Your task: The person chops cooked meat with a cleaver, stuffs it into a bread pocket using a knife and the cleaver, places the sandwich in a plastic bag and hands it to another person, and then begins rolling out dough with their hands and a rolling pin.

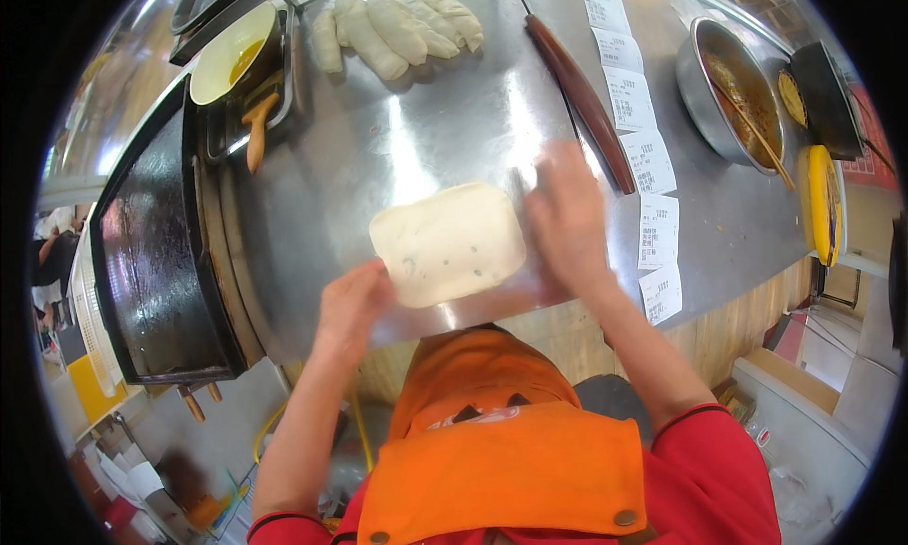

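Note:
A flat, rounded-rectangular sheet of pale dough (454, 240) with several dark flecks lies on the steel worktop (340, 155) near its front edge. My left hand (355, 300) pinches the sheet's lower left edge between thumb and fingers. Just beyond the sheet's right side, my right hand (571, 219) is blurred, with its back towards me; whether anything is under its fingers is hidden. Farther right lies a dark brown, tapered rolling pin (582, 102). Several rolled pieces of dough (386, 34) sit side by side at the far edge of the worktop.
To the left are a black griddle (167, 240), a cream bowl (234, 56) with yellow liquid and a wooden-handled brush (258, 130). Printed paper slips (649, 162) run down the right side. Beyond them stands a steel bowl (734, 95) of brown filling with chopsticks (752, 130).

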A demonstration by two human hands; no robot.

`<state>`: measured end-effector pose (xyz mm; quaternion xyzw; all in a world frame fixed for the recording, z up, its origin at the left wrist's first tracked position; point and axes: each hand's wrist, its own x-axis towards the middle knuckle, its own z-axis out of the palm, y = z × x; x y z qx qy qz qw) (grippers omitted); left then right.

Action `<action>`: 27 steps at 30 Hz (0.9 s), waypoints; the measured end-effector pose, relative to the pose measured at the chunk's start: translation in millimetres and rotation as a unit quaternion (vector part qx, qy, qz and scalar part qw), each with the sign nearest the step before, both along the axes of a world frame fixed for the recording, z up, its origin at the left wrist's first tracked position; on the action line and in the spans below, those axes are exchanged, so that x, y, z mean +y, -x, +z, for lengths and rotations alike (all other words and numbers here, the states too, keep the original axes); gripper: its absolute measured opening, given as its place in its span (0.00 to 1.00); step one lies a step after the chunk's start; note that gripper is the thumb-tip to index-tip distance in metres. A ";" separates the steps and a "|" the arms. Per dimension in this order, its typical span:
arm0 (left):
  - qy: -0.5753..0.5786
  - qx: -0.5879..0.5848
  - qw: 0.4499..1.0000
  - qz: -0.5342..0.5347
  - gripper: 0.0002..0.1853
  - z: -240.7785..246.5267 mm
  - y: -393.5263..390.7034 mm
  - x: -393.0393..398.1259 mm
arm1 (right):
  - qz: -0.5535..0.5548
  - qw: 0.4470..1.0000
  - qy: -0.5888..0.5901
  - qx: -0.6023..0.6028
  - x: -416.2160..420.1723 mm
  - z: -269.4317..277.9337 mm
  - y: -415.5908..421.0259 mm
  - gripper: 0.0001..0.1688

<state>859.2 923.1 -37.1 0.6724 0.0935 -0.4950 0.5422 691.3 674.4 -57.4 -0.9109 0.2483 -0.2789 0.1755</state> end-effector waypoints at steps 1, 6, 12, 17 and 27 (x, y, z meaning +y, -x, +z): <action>-0.044 -0.016 0.997 -0.054 0.14 0.3 -8.2 -1.2 | 0.053 0.996 0.004 0.064 24.4 5.4 -6.5 0.31; -0.175 -0.253 0.918 -0.252 0.11 2.9 -7.9 -31.4 | 0.118 0.981 -0.061 0.141 45.3 -16.7 -7.7 0.38; -0.081 -0.323 0.929 -0.162 0.14 -9.6 9.0 -24.1 | 0.043 0.973 -0.223 0.030 57.9 4.8 19.0 0.28; -0.022 -0.017 0.990 0.137 0.15 10.3 23.1 -35.2 | -0.122 0.751 -0.640 -0.108 77.8 6.5 51.9 0.20; 0.120 -0.284 0.929 -0.204 0.12 98.7 16.1 -78.9 | 0.000 0.459 -0.886 0.065 8.2 -0.9 20.7 0.39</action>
